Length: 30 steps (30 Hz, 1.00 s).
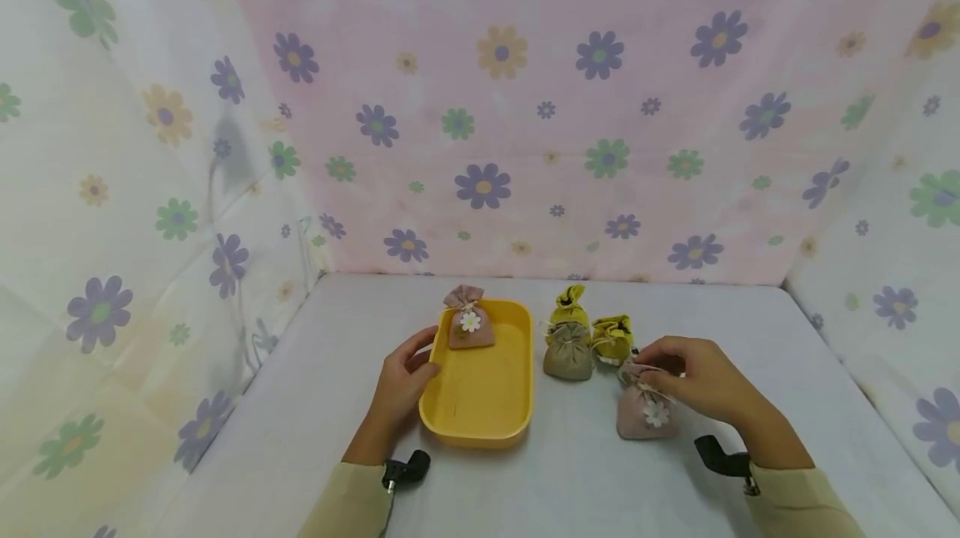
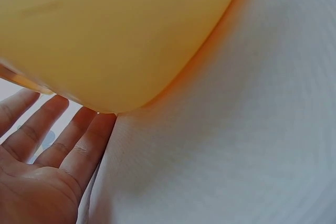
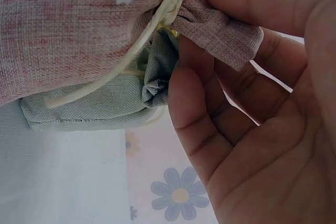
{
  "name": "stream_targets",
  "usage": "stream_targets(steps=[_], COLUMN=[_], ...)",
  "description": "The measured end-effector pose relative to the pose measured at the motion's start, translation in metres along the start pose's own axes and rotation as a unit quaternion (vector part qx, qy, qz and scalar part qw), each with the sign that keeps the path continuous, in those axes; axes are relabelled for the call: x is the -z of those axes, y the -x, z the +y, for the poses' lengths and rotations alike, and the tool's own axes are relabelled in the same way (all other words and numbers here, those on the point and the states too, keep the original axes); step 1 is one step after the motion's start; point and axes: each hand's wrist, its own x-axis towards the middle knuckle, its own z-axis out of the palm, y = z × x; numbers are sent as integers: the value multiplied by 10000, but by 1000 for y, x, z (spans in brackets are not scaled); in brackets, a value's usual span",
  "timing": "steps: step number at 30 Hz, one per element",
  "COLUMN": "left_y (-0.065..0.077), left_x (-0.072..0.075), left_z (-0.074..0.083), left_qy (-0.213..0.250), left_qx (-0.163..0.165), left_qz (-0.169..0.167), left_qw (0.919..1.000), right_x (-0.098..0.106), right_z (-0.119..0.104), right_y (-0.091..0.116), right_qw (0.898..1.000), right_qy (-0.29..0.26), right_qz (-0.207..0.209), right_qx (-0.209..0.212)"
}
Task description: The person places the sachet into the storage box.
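Note:
My left hand (image 1: 401,384) holds the left side of a yellow tray (image 1: 480,400), thumb at the rim; the left wrist view shows fingers (image 2: 79,153) reaching its outer wall. Inside the tray, at its far left corner, lies a pink drawstring pouch with a white flower. My right hand (image 1: 701,375) pinches the gathered neck of a second pink drawstring pouch (image 1: 637,421), also with a white flower and a cream cord. Close behind that one, a grey-green pouch (image 3: 94,106) shows in the right wrist view, partly covered by the pink pouch and the fingers.
Right of the tray stand an olive-grey pouch (image 1: 567,354), a yellow pouch (image 1: 570,304) behind it and another yellow pouch (image 1: 613,338) beside them. A white cloth covers the table (image 1: 337,329). Flower-printed curtains (image 1: 517,121) close off the back and both sides.

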Motion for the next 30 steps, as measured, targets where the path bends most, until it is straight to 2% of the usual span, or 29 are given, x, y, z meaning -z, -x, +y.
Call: stream_targets(steps=[6, 13, 22, 30], left_y=[-2, -4, 0, 2], left_x=[-6, -9, -4, -1], left_z=[2, 3, 2, 4], left_qy=[173, 161, 37, 54], left_qx=[-41, 57, 33, -44], left_qz=[-99, -46, 52, 75], left_qw=[9998, 9998, 10000, 9999], right_x=[5, 6, 2, -5], right_z=[-3, -4, -9, -11], right_y=[6, 10, 7, 3], right_qw=[9999, 9999, 9995, 9969], right_qy=[84, -28, -82, 72], right_qz=[97, 128, 182, 435], right_qx=[-21, -3, 254, 653])
